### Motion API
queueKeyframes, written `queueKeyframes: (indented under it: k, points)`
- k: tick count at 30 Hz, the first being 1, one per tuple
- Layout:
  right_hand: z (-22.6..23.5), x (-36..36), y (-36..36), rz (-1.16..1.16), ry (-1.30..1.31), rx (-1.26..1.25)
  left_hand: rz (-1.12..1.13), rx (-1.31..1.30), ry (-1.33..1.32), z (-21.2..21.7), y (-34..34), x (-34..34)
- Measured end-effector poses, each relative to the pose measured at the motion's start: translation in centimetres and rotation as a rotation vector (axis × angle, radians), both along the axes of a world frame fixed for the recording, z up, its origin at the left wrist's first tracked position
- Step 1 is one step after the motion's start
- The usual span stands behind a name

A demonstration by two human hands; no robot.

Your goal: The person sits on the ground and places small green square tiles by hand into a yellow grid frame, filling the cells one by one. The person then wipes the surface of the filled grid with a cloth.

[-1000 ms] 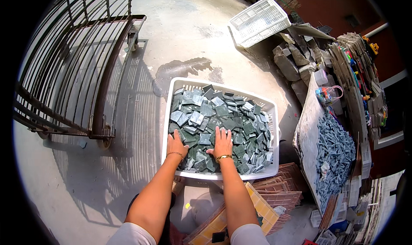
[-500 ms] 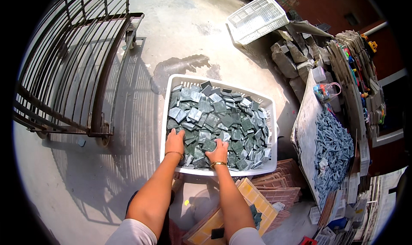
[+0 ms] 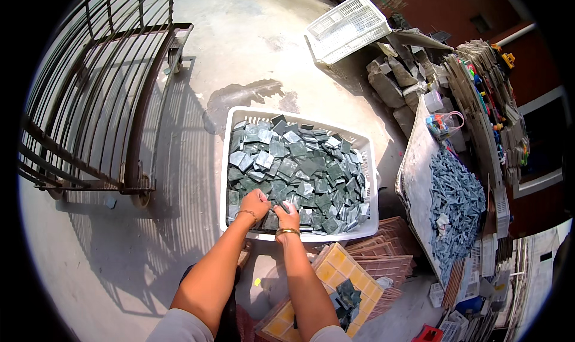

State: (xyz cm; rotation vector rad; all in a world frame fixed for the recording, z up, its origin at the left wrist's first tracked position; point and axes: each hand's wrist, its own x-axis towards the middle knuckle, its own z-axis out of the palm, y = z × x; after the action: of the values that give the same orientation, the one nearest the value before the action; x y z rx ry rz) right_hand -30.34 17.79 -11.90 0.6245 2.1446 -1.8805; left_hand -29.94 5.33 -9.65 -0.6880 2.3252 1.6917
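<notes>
A white plastic basket (image 3: pixel 372 186) is heaped with small square dark green stone tiles (image 3: pixel 308 165), some with pale, shiny faces. Over its near left part, my left hand (image 3: pixel 256 204) is closed, knuckles up; what its fingers hold is hidden. Close beside it on the right, my right hand (image 3: pixel 287 215) has its thumb and fingers curled in among the tiles. I cannot make out what lies in its grip. Both hands are inside the near rim, a small gap apart.
A rusty barred cart (image 3: pixel 129 102) on wheels stands at the left. Another white basket (image 3: pixel 348 29) lies at the far right. A board with blue-grey stone strips (image 3: pixel 458 204) is at the right. Near me, a yellow grid tray (image 3: pixel 344 261) holds some dark tiles (image 3: pixel 345 303).
My left hand has moved right and a little nearer, closing up. My right hand has shifted left and nearer, so the hands are close together. The whole view has shifted slightly.
</notes>
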Motion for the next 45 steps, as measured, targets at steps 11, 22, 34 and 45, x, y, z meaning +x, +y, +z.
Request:
queueKeyframes:
  k: [11, 22, 34, 45]
  points:
    - [13.1, 3.5, 8.9, 0.01, 0.474, 0.271, -0.132, 0.505, 0.359, 8.5, 8.9, 3.2]
    - [16.1, 23.2, 24.1, 0.07, 0.283, 0.633, -1.008, 0.226, 0.625, 11.4, 17.6, 13.6]
    - [13.8, 34.5, 23.2, -0.174, 0.345, 0.69, -0.76, -0.159, 0.379, 10.0, 10.9, 22.2]
    - [12.5, 30.1, 21.4, -0.14, 0.486, 1.037, -0.763, -0.05, 0.411, 10.2, 11.5, 29.1]
